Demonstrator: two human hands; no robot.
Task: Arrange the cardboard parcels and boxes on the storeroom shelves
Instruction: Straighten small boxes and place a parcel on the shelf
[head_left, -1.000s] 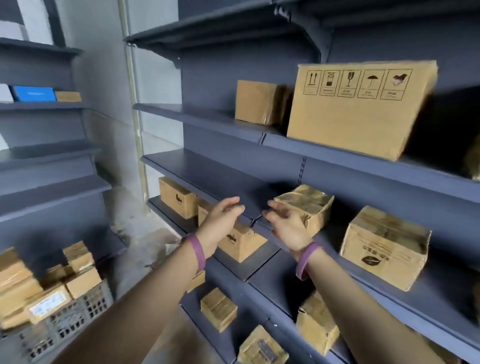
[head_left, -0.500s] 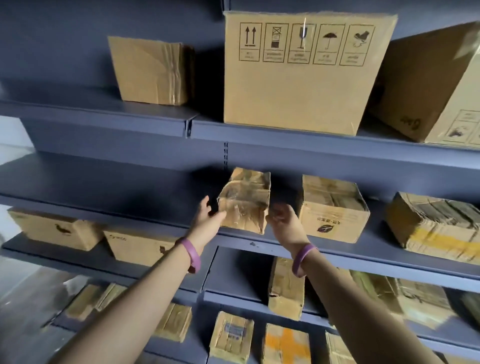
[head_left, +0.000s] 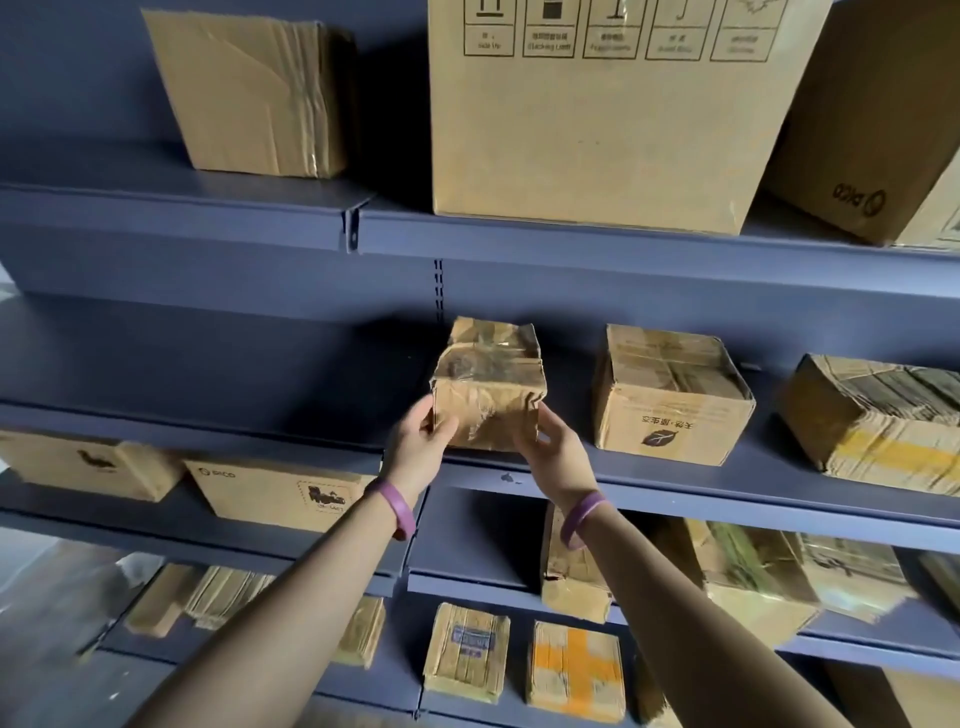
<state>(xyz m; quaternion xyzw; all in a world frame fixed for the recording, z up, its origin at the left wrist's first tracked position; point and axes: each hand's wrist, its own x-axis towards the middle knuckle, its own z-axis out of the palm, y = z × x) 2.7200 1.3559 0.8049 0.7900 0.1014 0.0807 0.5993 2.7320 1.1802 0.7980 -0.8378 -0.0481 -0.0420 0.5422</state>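
A small taped cardboard parcel (head_left: 488, 387) stands at the front edge of the middle grey shelf (head_left: 675, 493). My left hand (head_left: 421, 441) grips its lower left corner, thumb curled onto the front face. My right hand (head_left: 558, 457) holds its lower right corner from the other side. To its right on the same shelf sit a box with a leaf logo (head_left: 670, 395) and a taped parcel with a yellow stripe (head_left: 878, 421).
The upper shelf (head_left: 208, 197) carries a medium box (head_left: 254, 88), a large box with handling symbols (head_left: 613, 114) and another tilted box (head_left: 872, 130). Lower shelves hold several parcels, among them one with an orange cross (head_left: 576, 670). The middle shelf left of the held parcel is bare.
The view swung onto the shelves and came closer. Both hands, open and apart before, closed in from either side and now hold the small taped parcel.
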